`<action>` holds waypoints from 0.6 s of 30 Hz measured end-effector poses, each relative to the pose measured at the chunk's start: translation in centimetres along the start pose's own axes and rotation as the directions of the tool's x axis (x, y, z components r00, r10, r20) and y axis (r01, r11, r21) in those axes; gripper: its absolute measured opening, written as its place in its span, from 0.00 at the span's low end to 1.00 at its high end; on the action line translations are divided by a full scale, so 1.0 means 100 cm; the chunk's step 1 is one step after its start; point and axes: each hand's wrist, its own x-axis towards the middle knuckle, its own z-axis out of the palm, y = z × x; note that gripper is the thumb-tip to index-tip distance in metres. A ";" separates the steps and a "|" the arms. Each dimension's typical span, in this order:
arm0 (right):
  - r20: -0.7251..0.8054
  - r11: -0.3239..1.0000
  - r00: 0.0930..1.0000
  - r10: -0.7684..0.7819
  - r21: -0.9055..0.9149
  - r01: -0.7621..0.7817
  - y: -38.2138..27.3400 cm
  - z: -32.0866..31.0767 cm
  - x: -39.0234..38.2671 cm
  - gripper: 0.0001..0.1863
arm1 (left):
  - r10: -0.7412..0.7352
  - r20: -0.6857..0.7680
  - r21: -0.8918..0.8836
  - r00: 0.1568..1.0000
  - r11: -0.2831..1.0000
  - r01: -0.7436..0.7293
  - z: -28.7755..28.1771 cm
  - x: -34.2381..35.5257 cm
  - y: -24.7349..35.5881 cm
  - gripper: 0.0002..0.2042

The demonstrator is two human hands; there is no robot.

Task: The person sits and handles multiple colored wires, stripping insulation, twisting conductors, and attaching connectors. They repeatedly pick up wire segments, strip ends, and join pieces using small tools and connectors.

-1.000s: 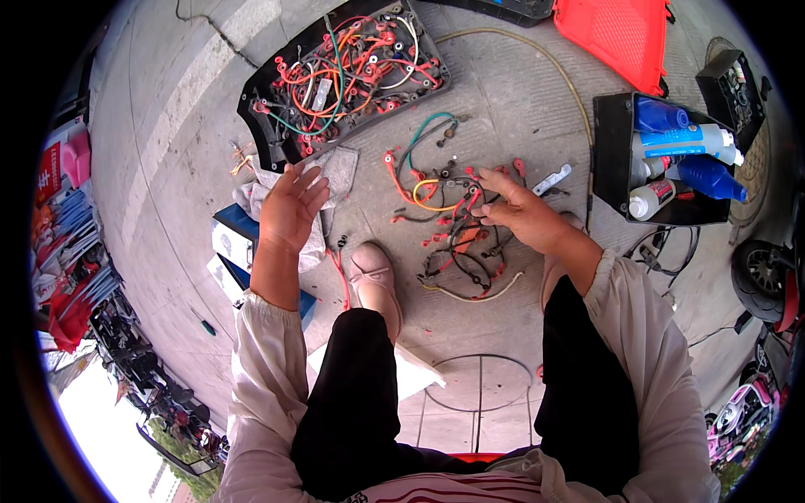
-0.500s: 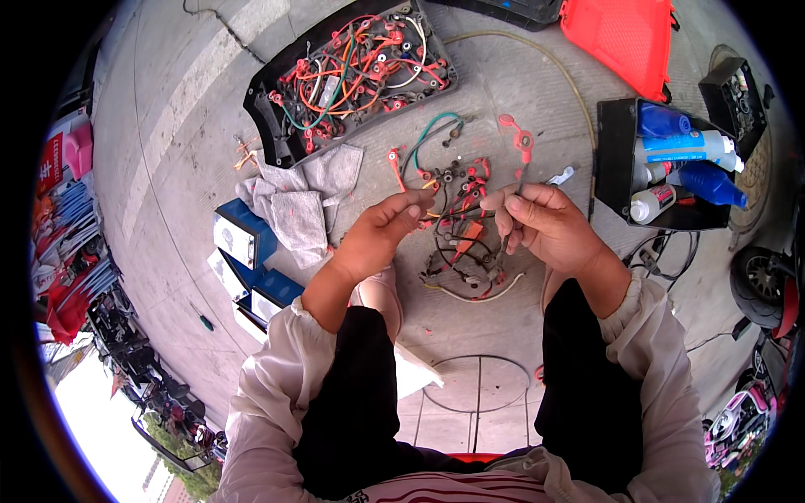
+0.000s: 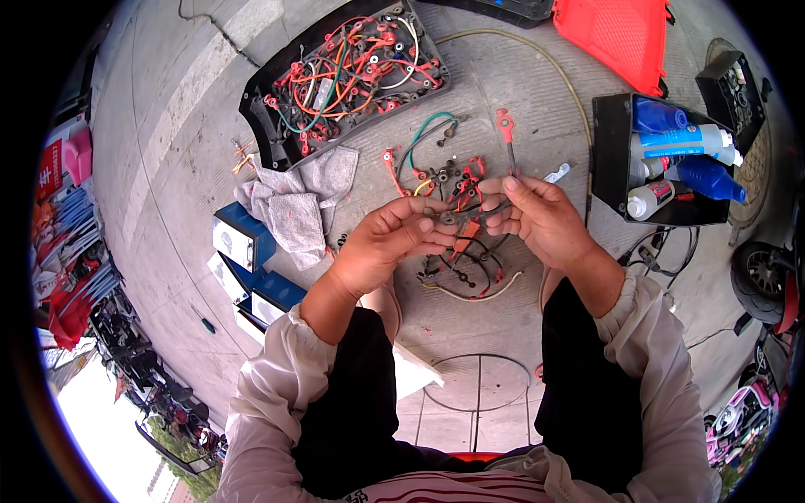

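Note:
My right hand [image 3: 545, 218] grips a dark cable [image 3: 511, 159] with a red-capped ring terminal [image 3: 504, 126] sticking up from its upper end. My left hand [image 3: 394, 239] pinches a small dark metal terminal [image 3: 448, 218] between thumb and fingers, close to my right fingertips; whether it joins the same cable I cannot tell. Beneath both hands lies a tangle of wires [image 3: 470, 268] with red, black and yellow pieces and an orange connector, partly hidden by my fingers. A teal wire [image 3: 428, 117] lies just beyond it.
A black tray [image 3: 264, 134] full of wires sits at top; a grey cloth [image 3: 298, 222] and blue boxes [image 3: 251, 243] are left. A black bin [image 3: 612, 163] of bottles, a red lid [image 3: 608, 38] and a wheel [image 3: 759, 281] are right. My legs frame the work area.
Both hands have closed in over the tangle. My right hand took up the red-ended cable and raised it; my left hand moved rightward from near the cloth and now holds a dark terminal.

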 end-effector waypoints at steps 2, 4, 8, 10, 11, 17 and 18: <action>-0.011 0.998 0.999 0.046 0.037 -0.046 0.001 0.002 -0.001 0.19 | -0.002 -0.041 -0.019 0.999 1.000 0.001 -0.004 0.001 -0.006 0.13; 0.005 0.996 0.997 0.072 0.050 -0.072 0.001 0.002 -0.001 0.19 | -0.008 -0.085 -0.032 0.996 0.999 0.006 -0.006 0.003 -0.009 0.11; 0.018 0.995 0.996 0.088 0.037 -0.089 0.002 0.000 0.000 0.17 | -0.027 -0.132 -0.074 0.991 0.997 0.017 -0.012 0.003 -0.010 0.07; 0.010 0.997 0.997 0.079 0.009 -0.079 0.002 -0.002 0.001 0.14 | -0.033 -0.126 -0.098 0.991 0.995 0.021 -0.016 0.002 -0.011 0.06; 0.006 0.997 0.997 0.075 -0.006 -0.075 0.002 -0.002 0.002 0.13 | -0.035 -0.123 -0.102 0.992 0.994 0.023 -0.017 0.002 -0.011 0.06; 0.060 0.954 0.974 -0.218 -0.199 0.226 0.016 -0.009 0.007 0.13 | 0.057 -0.136 -0.074 0.989 0.995 -0.067 -0.018 0.002 -0.014 0.05; 0.083 0.956 0.967 -0.242 -0.147 0.252 0.015 -0.007 0.006 0.15 | 0.085 -0.146 -0.063 0.986 0.993 -0.095 -0.019 0.003 -0.016 0.06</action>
